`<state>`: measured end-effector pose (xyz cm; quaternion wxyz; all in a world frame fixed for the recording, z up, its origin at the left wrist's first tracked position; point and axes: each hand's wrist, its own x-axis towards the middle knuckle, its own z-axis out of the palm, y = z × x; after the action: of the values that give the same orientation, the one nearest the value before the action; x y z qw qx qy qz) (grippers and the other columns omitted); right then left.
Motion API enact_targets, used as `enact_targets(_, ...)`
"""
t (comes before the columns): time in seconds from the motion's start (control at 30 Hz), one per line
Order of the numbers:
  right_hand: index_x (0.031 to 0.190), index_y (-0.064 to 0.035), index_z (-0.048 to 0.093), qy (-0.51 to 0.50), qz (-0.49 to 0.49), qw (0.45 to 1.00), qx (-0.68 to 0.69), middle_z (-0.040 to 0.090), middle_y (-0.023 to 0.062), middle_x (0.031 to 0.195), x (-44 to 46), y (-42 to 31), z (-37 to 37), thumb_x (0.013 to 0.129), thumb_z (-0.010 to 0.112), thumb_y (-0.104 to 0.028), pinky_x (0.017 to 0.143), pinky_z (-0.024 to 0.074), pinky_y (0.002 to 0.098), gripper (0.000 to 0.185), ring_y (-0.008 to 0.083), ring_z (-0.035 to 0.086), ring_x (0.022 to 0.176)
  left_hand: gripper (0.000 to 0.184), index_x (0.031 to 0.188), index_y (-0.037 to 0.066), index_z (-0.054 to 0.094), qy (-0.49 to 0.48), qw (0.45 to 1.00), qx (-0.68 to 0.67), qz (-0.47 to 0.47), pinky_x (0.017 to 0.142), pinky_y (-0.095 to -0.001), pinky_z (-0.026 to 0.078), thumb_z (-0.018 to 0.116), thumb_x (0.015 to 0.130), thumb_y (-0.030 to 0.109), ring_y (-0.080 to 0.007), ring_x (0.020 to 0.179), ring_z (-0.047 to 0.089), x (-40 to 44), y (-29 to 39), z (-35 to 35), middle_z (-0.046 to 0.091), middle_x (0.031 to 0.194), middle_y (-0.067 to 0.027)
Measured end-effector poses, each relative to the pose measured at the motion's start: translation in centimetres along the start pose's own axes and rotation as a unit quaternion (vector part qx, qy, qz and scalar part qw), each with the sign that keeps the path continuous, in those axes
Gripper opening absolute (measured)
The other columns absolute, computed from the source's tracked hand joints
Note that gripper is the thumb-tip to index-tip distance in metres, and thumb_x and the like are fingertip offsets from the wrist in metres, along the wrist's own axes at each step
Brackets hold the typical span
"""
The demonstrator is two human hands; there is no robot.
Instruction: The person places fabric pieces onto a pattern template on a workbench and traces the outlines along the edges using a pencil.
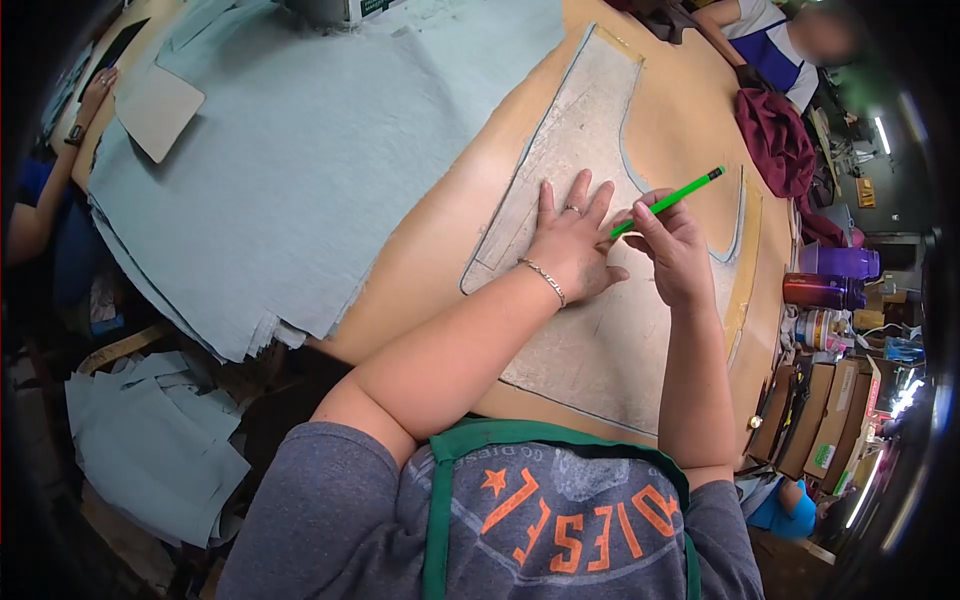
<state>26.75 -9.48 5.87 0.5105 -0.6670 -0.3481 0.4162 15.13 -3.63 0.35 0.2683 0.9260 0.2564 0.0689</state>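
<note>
My left hand (pixel 577 245) lies flat with fingers spread on a large scuffed beige pattern template (pixel 580 130). A thin bluish edge runs along its curved outline, and yellowish tape (pixel 745 270) lines part of its right side. Just to the right, my right hand (pixel 675 240) pinches a green pencil (pixel 685 192), its dark end up and to the right. The pencil's lower end is close to the left hand's thumb side; I cannot tell whether it touches the template. Under the template is a tan work surface (pixel 420 255).
Large pale blue sheets (pixel 290 150) cover the left side, with a cream card (pixel 160 112) on them. Similar blue pieces (pixel 155 440) lie lower left. A maroon cloth (pixel 775 145), a purple container (pixel 840 262) and cardboard boxes (pixel 830 410) line the right. Other people sit at both far sides.
</note>
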Motion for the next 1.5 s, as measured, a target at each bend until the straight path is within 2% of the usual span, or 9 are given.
enact_targets(0.47, 0.095, -0.0052, 0.048, 0.191, -0.010, 0.979, -0.077, 0.055, 0.0026, 0.083, -3.1, 2.0, -7.4, 0.084, 0.055, -0.017, 0.064, 0.0426, 0.0231, 0.018, 0.0129, 0.059, 0.079, 0.066, 0.132, 0.022, 0.031, 0.009, 1.000, 0.005, -0.002, 0.099, -0.0603, 0.003, 0.048, 0.077, 0.054, -0.0299, 0.132, 0.000, 0.0, 0.1, 0.2, 0.012, 0.143, -0.0077)
enact_targets(0.77, 0.094, -0.0041, 0.053, 0.380, -0.027, 0.911, -0.159, 0.054, 0.0007, 0.076, -10.8, 6.4, -15.5, 0.085, 0.054, -0.020, 0.053, 0.0345, 0.0192, 0.018, 0.0062, 0.049, 0.064, 0.066, 0.133, 0.022, 0.030, 0.021, 0.999, 0.026, 0.000, 0.098, -0.0614, 0.005, 0.048, 0.077, 0.052, -0.0317, 0.132, 0.002, 0.1, 0.3, 0.4, 0.012, 0.142, -0.0087)
enact_targets(0.9, 0.094, -0.0028, 0.053, 0.315, -0.003, 0.946, -0.078, 0.055, 0.0018, 0.077, -8.2, 4.0, -10.3, 0.083, 0.057, -0.016, 0.056, 0.0391, 0.0212, 0.018, 0.0085, 0.052, 0.065, 0.066, 0.133, 0.021, 0.030, 0.022, 0.999, 0.029, 0.004, 0.099, -0.0611, 0.005, 0.048, 0.077, 0.052, -0.0319, 0.132, 0.002, 0.2, 0.4, 0.3, 0.013, 0.142, -0.0095)
enact_targets(1.07, 0.088, 0.0002, 0.053, 0.032, -0.046, 0.998, -0.033, 0.057, 0.0048, 0.078, -1.9, 0.5, -0.6, 0.081, 0.059, -0.013, 0.061, 0.0422, 0.0225, 0.017, 0.0115, 0.053, 0.067, 0.065, 0.132, 0.020, 0.030, 0.040, 0.999, -0.003, 0.009, 0.100, -0.0587, 0.003, 0.051, 0.077, 0.047, -0.0304, 0.132, 0.004, -0.1, 0.1, 0.5, 0.016, 0.141, -0.0108)
enact_targets(1.17, 0.083, 0.0003, 0.055, -0.096, -0.067, 0.990, -0.076, 0.058, 0.0054, 0.075, 0.4, -2.1, 5.6, 0.079, 0.061, -0.013, 0.064, 0.0426, 0.0229, 0.015, 0.0122, 0.054, 0.068, 0.063, 0.133, 0.016, 0.028, 0.051, 0.996, -0.048, 0.047, 0.101, -0.0558, 0.001, 0.045, 0.080, 0.045, -0.0303, 0.132, 0.004, 1.1, -1.0, 2.8, 0.017, 0.141, -0.0109)
enact_targets(1.2, 0.085, 0.0002, 0.054, -0.123, -0.050, 0.984, -0.120, 0.057, 0.0052, 0.076, 1.2, -1.9, 6.9, 0.079, 0.061, -0.011, 0.063, 0.0426, 0.0232, 0.015, 0.0113, 0.053, 0.067, 0.056, 0.134, 0.020, 0.028, -0.044, 0.995, 0.082, 0.019, 0.102, -0.0527, 0.006, 0.038, 0.084, 0.043, -0.0308, 0.131, 0.012, 2.9, -0.4, 3.4, 0.022, 0.140, -0.0122)
enact_targets(1.27, 0.088, -0.0023, 0.054, -0.171, -0.037, 0.960, -0.220, 0.057, 0.0033, 0.075, 2.2, -1.7, 9.1, 0.078, 0.063, -0.014, 0.062, 0.0406, 0.0223, 0.018, 0.0097, 0.050, 0.066, 0.056, 0.134, 0.019, 0.027, 0.080, 0.991, 0.097, 0.045, 0.102, -0.0527, 0.006, 0.032, 0.085, 0.046, -0.0323, 0.131, 0.012, 0.7, -1.0, 3.2, 0.021, 0.140, -0.0120)
enact_targets(1.33, 0.087, -0.0038, 0.055, -0.197, -0.004, 0.949, -0.248, 0.057, 0.0025, 0.074, 3.0, -1.0, 10.1, 0.077, 0.065, -0.018, 0.062, 0.0402, 0.0226, 0.020, 0.0097, 0.050, 0.066, 0.061, 0.135, 0.018, 0.025, 0.115, 0.980, 0.150, 0.058, 0.102, -0.0543, 0.006, 0.025, 0.084, 0.052, -0.0348, 0.130, 0.012, 0.1, -1.2, 2.5, 0.016, 0.142, -0.0122)
enact_targets(1.5, 0.085, -0.0061, 0.056, -0.227, 0.004, 0.921, -0.317, 0.058, 0.0018, 0.070, 2.7, -0.9, 11.1, 0.076, 0.066, -0.025, 0.065, 0.0396, 0.0248, 0.024, 0.0104, 0.050, 0.067, 0.063, 0.136, 0.019, 0.020, 0.079, 0.979, 0.180, 0.053, 0.100, -0.0571, 0.012, 0.026, 0.083, 0.054, -0.0353, 0.130, 0.013, -0.3, -0.9, 1.3, 0.014, 0.142, -0.0131)
